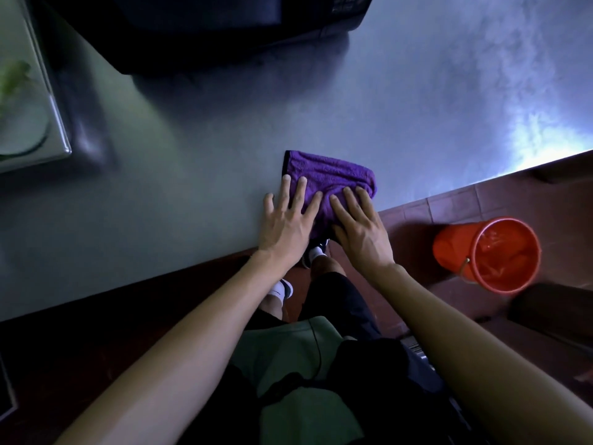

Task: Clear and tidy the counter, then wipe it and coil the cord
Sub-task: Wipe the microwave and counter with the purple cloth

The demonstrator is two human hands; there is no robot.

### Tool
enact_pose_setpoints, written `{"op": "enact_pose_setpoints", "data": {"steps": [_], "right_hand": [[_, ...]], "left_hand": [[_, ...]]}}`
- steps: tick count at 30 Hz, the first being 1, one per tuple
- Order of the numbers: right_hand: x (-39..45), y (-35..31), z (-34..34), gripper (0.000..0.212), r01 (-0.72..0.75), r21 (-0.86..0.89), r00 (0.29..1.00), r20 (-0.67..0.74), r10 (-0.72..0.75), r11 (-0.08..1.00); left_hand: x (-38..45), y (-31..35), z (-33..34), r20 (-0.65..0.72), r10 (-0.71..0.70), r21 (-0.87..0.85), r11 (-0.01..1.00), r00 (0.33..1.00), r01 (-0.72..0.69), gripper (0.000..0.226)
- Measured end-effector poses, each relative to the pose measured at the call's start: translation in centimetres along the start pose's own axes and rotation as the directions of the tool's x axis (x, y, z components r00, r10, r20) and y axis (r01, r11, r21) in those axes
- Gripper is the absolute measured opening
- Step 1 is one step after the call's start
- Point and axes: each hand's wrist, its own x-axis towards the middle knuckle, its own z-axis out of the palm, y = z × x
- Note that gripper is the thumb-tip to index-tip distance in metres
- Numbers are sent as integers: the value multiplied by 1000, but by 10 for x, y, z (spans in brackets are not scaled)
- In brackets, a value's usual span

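A folded purple cloth is laid flat on the grey tabletop, close to its near edge. The cloth is pressed down by both hands. The left hand is spread flat with straight fingers: three fingertips are placed on the cloth's left part, while the outermost finger is set on the bare tabletop just beside it. The right hand is likewise held flat and open, with its fingers laid across the cloth's right part (nothing is gripped by either hand). The two hands are positioned side by side, nearly touching.

A black microwave is seen at the far side of the tabletop, well apart from the cloth. A pale tray is located at the far left; its contents are blurred. An orange bucket is stood on the tiled floor to the right, beyond the tabletop's edge.
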Motion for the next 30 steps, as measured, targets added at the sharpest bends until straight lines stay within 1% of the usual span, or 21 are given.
{"op": "enact_pose_setpoints", "data": {"steps": [5, 12, 18, 24, 30], "right_hand": [[22, -4, -7, 50, -41, 13, 998, 49, 40, 999], [102, 3, -13, 53, -39, 52, 998, 60, 36, 998], [173, 20, -27, 54, -15, 52, 997, 77, 11, 999], [243, 35, -40, 52, 40, 34, 995, 91, -43, 999], [280, 38, -42, 50, 71, 24, 993, 95, -73, 997]], "left_hand": [[15, -9, -7, -5, -14, 3, 1000, 1000, 14, 60], [80, -42, -30, -24, -103, 21, 994, 994, 103, 59], [139, -61, -53, -41, -160, 18, 987, 986, 161, 57], [193, -79, -73, -53, -244, 2, 970, 968, 245, 57], [214, -89, -74, -82, -329, -86, 943, 941, 323, 52]]}}
